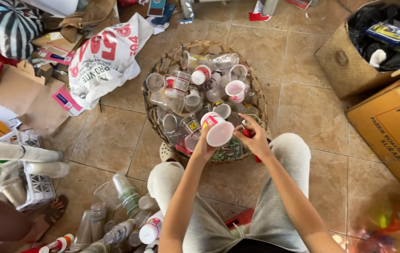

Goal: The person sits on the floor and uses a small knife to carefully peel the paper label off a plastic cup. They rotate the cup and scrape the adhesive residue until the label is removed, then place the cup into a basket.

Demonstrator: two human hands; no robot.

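Note:
My left hand (204,147) grips a small white plastic cup with a red band (217,129), tilted so its mouth faces me. My right hand (254,136) is beside the cup's rim, fingers pinched, with something red (246,133) partly showing under them; what it is I cannot tell. Both hands hover over the near edge of a round woven basket (155,115) filled with several clear and white plastic cups. My knees in grey trousers frame the basket's near side.
Stacked clear cups and bottles (125,192) lie on the tiled floor at lower left, beside a white crate (36,185). A printed white sack (104,61) and torn cardboard lie at upper left. A cardboard box (396,126) and a woven bin (345,61) stand right. Another person's foot in a sandal (54,211) is at lower left.

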